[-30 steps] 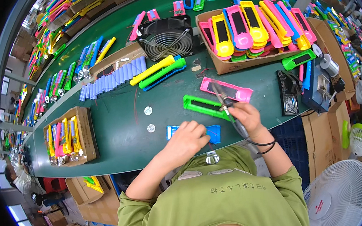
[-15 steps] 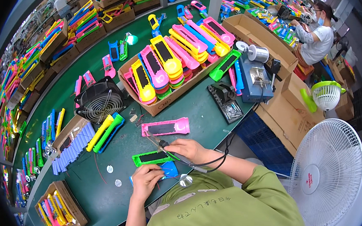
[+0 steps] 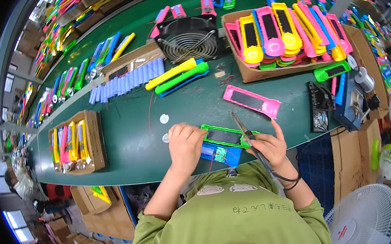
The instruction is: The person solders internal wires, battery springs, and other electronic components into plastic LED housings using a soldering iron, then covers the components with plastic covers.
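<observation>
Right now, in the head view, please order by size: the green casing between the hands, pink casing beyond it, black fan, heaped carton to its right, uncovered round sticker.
1. Heaped carton
2. Black fan
3. Pink casing and green casing: look alike, green partly covered, so unranked
4. Round sticker

From mid-view, the tabletop (image 3: 129,151) is smooth and softly shiny; the green housing (image 3: 224,136) and blue housing (image 3: 233,157) at four o'clock and pink housing (image 3: 252,101) at two are glossy plastic; the soldering iron (image 3: 242,126) at three has a dull metal shaft; the carton (image 3: 275,73) between one and two is matt cardboard, the shirt (image 3: 237,225) at five matt cloth
</observation>
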Available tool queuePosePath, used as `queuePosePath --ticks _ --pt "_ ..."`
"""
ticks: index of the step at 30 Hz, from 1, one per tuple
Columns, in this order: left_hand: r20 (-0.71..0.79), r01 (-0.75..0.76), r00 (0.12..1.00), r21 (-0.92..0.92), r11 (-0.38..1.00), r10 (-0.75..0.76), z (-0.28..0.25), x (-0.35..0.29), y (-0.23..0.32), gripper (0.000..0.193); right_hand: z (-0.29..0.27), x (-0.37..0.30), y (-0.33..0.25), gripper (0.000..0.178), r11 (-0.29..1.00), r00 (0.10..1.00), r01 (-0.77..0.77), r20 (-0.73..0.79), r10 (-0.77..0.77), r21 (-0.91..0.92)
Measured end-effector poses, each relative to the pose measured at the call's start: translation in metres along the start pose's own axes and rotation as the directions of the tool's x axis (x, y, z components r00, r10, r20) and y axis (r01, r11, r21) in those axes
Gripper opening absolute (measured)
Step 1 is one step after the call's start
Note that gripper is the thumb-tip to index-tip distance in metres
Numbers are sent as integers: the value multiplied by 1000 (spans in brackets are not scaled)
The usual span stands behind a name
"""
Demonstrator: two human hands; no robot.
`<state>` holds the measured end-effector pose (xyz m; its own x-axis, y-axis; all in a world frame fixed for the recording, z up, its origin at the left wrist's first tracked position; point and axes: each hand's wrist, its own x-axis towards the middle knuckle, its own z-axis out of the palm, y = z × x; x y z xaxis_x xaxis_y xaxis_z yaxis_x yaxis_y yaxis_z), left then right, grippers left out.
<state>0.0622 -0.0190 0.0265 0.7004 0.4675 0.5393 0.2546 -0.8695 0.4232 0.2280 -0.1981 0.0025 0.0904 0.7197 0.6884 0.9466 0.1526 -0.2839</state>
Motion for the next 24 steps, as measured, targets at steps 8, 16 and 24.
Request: queuePosePath --ticks 8,16,24 --pt "500 0 866 -5 1000 2 5 11 -25 2 34 -10 -36 16 372 597 -649 142 789 664" --pt "575 -24 817 119 993 -49 13 14 -20 2 40 5 -31 13 -101 343 -626 389 855 773" --pt "580 -62 813 186 981 -59 17 13 -20 4 43 5 -31 14 -73 347 -659 388 854 749"
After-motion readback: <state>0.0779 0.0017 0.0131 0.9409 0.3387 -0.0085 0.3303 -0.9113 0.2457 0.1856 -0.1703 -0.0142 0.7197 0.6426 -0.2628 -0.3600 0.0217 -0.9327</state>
